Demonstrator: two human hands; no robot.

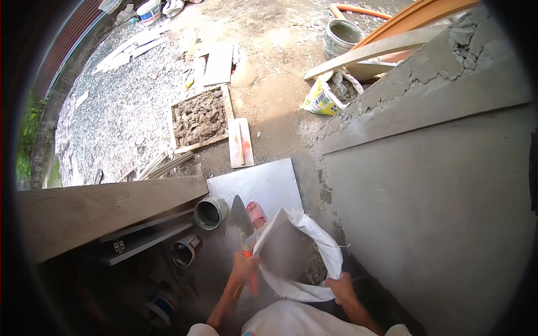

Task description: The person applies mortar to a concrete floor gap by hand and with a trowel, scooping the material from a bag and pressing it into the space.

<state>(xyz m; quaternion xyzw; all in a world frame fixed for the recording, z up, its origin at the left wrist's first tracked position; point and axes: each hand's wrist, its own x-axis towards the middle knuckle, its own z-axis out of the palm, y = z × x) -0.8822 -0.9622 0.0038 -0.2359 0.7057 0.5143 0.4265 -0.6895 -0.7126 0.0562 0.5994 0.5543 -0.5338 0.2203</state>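
The left hand [244, 267] is closed around the orange handle of a pointed steel trowel [239, 223], its dusty blade just above the knuckles. The right hand [341, 287] pinches the rim of a limp white woven sack [314, 238] of grey powder, between both hands.

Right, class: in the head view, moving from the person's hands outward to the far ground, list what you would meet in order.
Left hand → trowel → grey square tile → plastering float → wooden tray of mortar → white boards → white bucket.
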